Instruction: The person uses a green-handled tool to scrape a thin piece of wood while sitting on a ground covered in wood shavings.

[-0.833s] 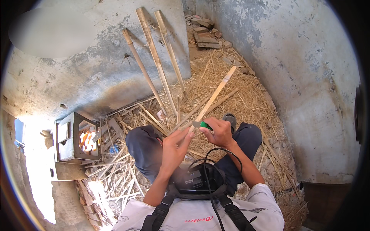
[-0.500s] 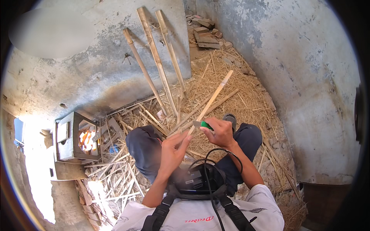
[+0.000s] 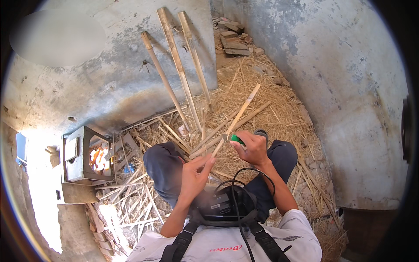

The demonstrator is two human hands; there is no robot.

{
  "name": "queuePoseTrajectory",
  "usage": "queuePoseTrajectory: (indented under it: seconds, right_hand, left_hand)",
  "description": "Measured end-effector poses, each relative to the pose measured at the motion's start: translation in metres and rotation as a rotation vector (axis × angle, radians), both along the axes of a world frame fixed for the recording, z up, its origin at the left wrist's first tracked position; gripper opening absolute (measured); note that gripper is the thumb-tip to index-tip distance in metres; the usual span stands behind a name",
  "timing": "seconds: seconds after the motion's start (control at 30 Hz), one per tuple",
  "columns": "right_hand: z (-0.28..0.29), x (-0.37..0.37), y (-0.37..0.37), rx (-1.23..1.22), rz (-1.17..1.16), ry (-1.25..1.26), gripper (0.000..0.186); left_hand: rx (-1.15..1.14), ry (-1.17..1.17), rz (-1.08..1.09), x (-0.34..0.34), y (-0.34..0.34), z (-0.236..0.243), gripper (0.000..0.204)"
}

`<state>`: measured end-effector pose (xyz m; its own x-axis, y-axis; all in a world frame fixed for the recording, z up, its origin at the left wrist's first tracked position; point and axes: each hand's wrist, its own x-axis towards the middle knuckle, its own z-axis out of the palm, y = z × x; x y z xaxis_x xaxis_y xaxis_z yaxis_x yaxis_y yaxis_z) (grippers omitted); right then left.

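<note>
Between my knees, a pale split-bamboo strip (image 3: 243, 107) slants up and away to the right. Its near end sits between the thumb and fingers of my left hand (image 3: 195, 175), which is closed on it. My right hand (image 3: 253, 149) is wrapped round the green handle of a knife (image 3: 236, 139). The short grey blade lies against the strip, a little beyond my left fingertips. Part of the handle is hidden in my palm.
Three bamboo poles (image 3: 178, 65) lean on the wall ahead. Straw (image 3: 283, 113) and several loose strips (image 3: 135, 205) cover the floor. At left stands a box-shaped stove (image 3: 80, 153) with a fire inside. A black cable (image 3: 238, 196) loops over a dark device (image 3: 222, 203) at my waist.
My right hand and the knife have shifted slightly right and farther along the strip, away from my left hand. The strip's far tip has dipped a little toward the left.
</note>
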<state>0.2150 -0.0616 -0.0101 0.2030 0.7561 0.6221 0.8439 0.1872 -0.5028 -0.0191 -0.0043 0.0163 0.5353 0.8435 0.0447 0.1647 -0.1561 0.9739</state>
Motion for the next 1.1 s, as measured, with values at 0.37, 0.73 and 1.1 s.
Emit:
queuePoseTrajectory:
  seconds: [0.37, 0.73, 1.1]
  right_hand:
    - [0.0, 0.01, -0.003, -0.047, -0.104, 0.041, 0.026]
    - [-0.003, -0.001, -0.001, -0.016, 0.024, 0.073, 0.025]
    - [-0.002, -0.003, -0.002, -0.015, 0.015, 0.005, 0.025]
  left_hand:
    - [-0.095, 0.054, -0.025, -0.028, -0.007, -0.008, 0.031]
    - [-0.282, 0.089, -0.16, 0.0, 0.018, 0.003, 0.046]
    - [-0.047, -0.022, -0.061, 0.02, 0.016, -0.006, 0.039]
